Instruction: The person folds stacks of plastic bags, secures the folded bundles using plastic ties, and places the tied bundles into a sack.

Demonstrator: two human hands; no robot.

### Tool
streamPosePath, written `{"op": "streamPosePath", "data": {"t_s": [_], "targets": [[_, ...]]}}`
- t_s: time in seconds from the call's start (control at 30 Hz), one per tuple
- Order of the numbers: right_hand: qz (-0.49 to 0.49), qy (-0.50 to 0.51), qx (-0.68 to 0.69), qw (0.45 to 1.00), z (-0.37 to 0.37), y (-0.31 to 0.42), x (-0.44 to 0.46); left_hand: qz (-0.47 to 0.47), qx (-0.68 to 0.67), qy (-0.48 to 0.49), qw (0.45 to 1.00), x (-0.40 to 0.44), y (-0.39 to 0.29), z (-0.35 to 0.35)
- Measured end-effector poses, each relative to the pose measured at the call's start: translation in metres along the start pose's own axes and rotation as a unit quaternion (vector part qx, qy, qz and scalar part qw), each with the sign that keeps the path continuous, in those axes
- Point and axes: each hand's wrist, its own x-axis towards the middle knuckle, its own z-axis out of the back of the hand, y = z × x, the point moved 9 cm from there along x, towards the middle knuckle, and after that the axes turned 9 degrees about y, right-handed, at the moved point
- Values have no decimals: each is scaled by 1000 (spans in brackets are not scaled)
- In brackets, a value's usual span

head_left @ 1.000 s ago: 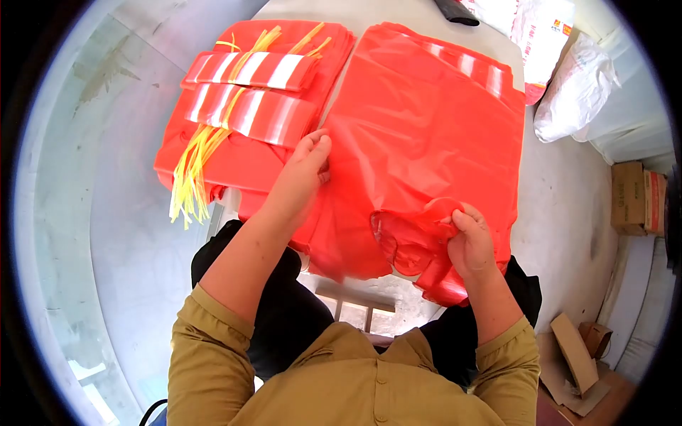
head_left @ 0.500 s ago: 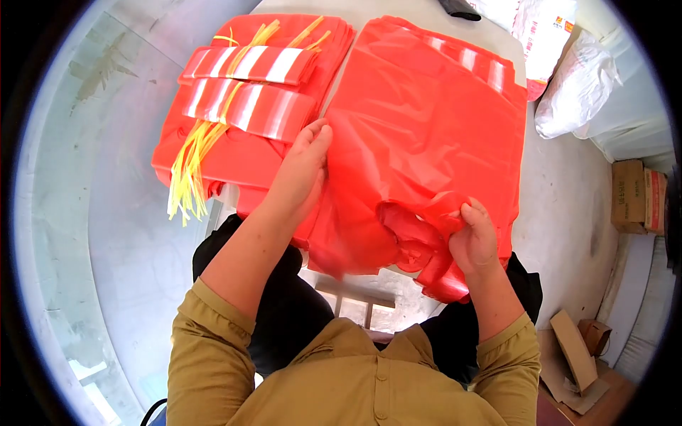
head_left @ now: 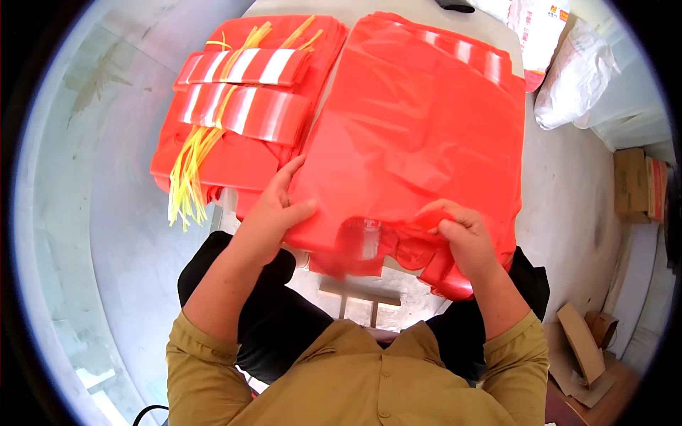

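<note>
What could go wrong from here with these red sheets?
The red sheet might crease or tear where the right hand pinches it. Red layers overhang the near edge of the table, so they could slip. The loose yellow strips could catch on the left hand if it sweeps outward.

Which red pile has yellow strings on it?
The left pile: yellow strings lie across it, some hanging over its near edge. The right pile shows none.

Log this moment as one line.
left hand: open at left edge of right stack; right hand: pinching its near edge; yellow strips: on left stack
</note>
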Motion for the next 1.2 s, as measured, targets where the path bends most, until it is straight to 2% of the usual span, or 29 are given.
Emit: {"op": "streamPosePath", "data": {"t_s": [0.03,0.07,0.1,0.13,0.23,0.3,0.33,0.53,0.63,0.83,0.93,0.97,1.03,1.13,1.2], "targets": [[3,23,-92,995,-7,2,1,8,38,13,999,-4,-3,1],[62,75,-233,968,-23,15,2,14,76,26,997,-9,-7,2],[120,125,-368,914,-40,24,1,31,168,43,984,-15,-10,9],[175,172,-493,835,-59,27,-3,46,258,60,963,-18,-10,12],[183,197,-619,738,-77,7,-11,67,346,86,932,-22,-10,5],[197,201,-633,721,-78,1,-13,15,356,130,925,-11,-3,0],[204,202,-640,713,-79,0,-13,18,349,140,927,-9,1,1],[245,186,-629,714,-78,0,-17,92,235,176,951,-4,-9,-47],[231,197,-639,706,-79,-3,-18,121,185,193,956,6,2,-65],[220,202,-635,713,-77,-4,-20,87,231,187,951,24,12,-70],[240,197,-633,709,-79,3,-20,-50,403,130,904,36,0,-74],[240,194,-637,707,-80,3,-20,-132,490,104,855,34,-13,-83],[238,191,-643,702,-81,5,-20,-289,635,47,715,26,-35,-106],[242,190,-648,697,-82,7,-20,-339,654,44,675,35,-30,-119],[247,179,-641,705,-82,10,-20,-329,656,77,675,44,-21,-124]]}}
